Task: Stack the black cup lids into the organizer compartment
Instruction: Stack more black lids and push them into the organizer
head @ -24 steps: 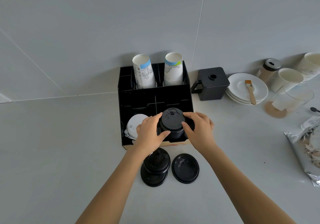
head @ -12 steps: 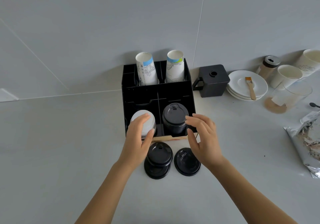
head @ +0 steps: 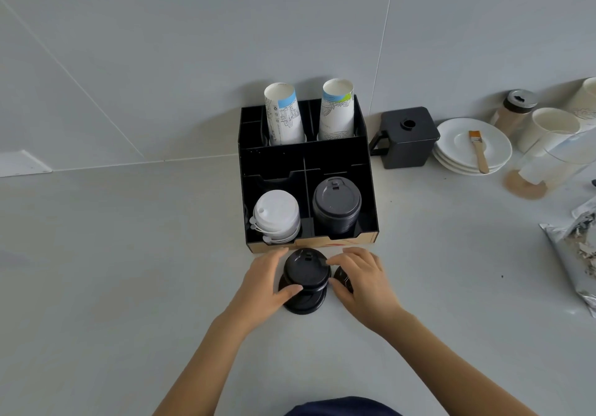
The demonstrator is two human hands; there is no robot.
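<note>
A black organizer point(head: 369, 190) stands against the wall. Its front right compartment holds a stack of black cup lids point(head: 337, 204); the front left one holds white lids point(head: 275, 215). On the counter just in front lies a small pile of black lids point(head: 306, 273). My left hand point(head: 266, 283) cups its left side, thumb on the rim. My right hand point(head: 362, 282) touches its right side and covers most of another black lid point(head: 342, 278) lying flat beside the pile.
Two upright paper cup stacks point(head: 283, 116) fill the organizer's rear slots. To the right are a black lidded box point(head: 406, 138), white saucers point(head: 464, 148) with a small brush, a shaker jar, paper cups, a clear container and a torn foil bag point(head: 577, 254).
Both hands left the organizer's lid stacks and dropped back to the counter. They now close around the loose pile of black lids in front of it.
</note>
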